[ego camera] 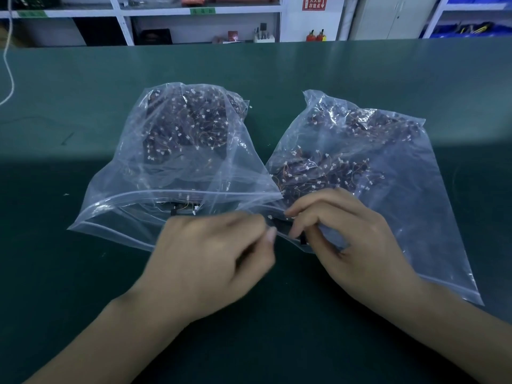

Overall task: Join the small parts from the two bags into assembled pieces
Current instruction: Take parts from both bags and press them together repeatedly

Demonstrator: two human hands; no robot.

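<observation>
On a dark green table point(83, 273), two clear zip bags of small dark parts with thin wires and white plugs lie side by side, mouths toward the person. At 11 o'clock sits the left bag point(177, 162); at 1 o'clock the right bag point(374, 167), touching it at the near corner. Just below centre, the left hand point(216, 261) curls its fingers and pinches something small at the fingertips, blurred. Beside it, the right hand point(343, 234) grips a small black part point(285, 227) between thumb and fingers. Shelves point(194, 12) line 12 o'clock.
</observation>
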